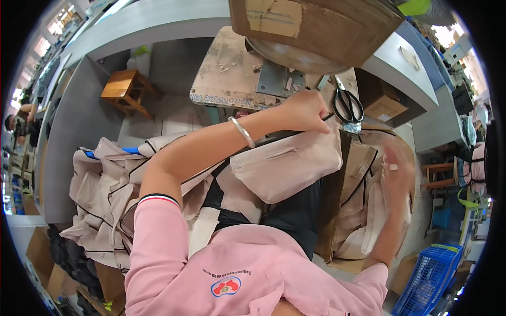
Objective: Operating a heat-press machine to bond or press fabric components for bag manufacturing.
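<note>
My left hand (305, 110) reaches forward and pinches the top edge of a beige fabric bag (290, 166) with black piping, holding it up over my lap. A silver bangle (242, 131) sits on that wrist. My right hand (396, 174) is blurred at the right, fingers spread, hovering over a stack of the same beige bags (363, 210) in a cardboard box. It holds nothing that I can see. Black scissors (348, 105) lie just right of my left hand on the worn work table (226, 68).
A heap of beige bags (105, 195) lies at my left. A large cardboard box (316, 26) stands on the table's far side. A wooden stool (124, 89) stands at far left, a blue plastic crate (427, 279) at lower right.
</note>
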`<state>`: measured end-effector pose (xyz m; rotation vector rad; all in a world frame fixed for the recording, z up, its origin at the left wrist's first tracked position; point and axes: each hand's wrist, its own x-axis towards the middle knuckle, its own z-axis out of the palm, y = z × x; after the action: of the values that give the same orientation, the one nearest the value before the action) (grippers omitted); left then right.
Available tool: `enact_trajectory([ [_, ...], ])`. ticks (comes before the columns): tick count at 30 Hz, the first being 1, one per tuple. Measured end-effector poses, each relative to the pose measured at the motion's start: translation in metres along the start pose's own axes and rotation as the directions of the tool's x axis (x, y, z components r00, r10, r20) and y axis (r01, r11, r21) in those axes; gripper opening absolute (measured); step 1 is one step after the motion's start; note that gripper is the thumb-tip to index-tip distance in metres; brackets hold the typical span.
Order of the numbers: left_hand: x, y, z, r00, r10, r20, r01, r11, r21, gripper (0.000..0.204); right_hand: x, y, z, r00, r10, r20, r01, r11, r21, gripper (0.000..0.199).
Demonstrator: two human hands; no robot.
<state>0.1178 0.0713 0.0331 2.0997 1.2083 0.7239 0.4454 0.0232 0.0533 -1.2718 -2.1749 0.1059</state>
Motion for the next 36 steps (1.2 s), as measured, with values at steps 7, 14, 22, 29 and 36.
enact_trajectory([
  [7,0.001,0.035,0.039,0.997,0.065,-0.037,-0.068,0.992,-0.107,0.037,-0.012,-0.147,0.136,0.835,-0.438,0.333,0.486,0.871,-0.075,0.026],
  [14,-0.133,-0.014,0.031,0.96,-0.116,-0.253,0.071,0.981,-0.18,0.054,0.008,-0.114,0.122,0.917,-0.333,0.22,0.35,0.936,-0.044,0.018],
  [22,-0.167,-0.059,0.042,0.948,-0.317,-0.04,0.229,0.761,-0.606,0.036,0.046,-0.101,0.085,0.976,-0.213,-0.033,0.216,0.967,0.135,0.018],
  [29,-0.12,-0.04,-0.033,0.939,-0.342,0.043,0.239,0.558,-0.795,0.025,0.092,-0.079,0.094,0.972,-0.156,-0.178,0.179,0.976,0.123,0.025],
  [36,-0.065,-0.047,-0.064,0.9,-0.392,-0.192,0.3,0.875,-0.379,0.026,0.129,-0.063,0.121,0.978,-0.083,-0.191,0.115,0.98,0.162,0.025],
])
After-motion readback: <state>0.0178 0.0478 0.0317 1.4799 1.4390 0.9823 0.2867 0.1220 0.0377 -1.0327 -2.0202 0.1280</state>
